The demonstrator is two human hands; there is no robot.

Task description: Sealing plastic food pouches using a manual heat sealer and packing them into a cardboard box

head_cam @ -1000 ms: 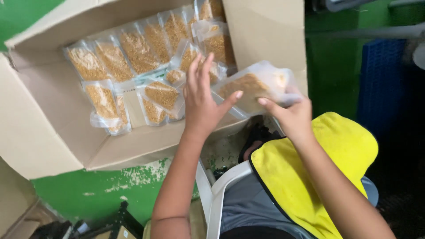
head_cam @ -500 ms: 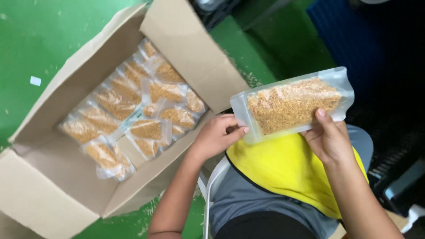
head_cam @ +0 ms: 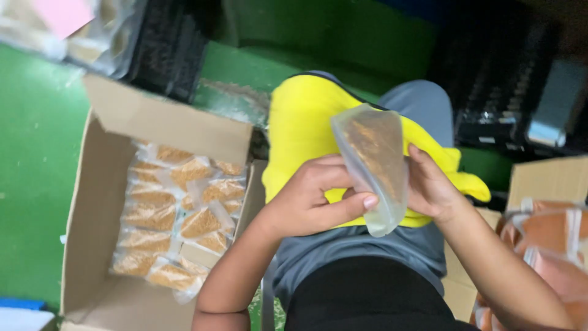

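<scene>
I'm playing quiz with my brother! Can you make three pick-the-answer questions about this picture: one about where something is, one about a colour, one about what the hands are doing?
1. Where is the open cardboard box?
A. On the person's left, on the green floor
B. On the person's lap
C. Stacked on another box

2. What colour is the cloth on the lap?
A. Red
B. Yellow
C. White

3. What is happening with the clear pouch of brown grains?
A. It lies in the box
B. Only one hand holds it
C. Both hands hold it above the lap

Answers:
1 A: the box sits on the floor to the left, with many filled pouches inside.
2 B: the cloth is bright yellow.
3 C: the left hand and the right hand grip the pouch from either side.
</scene>
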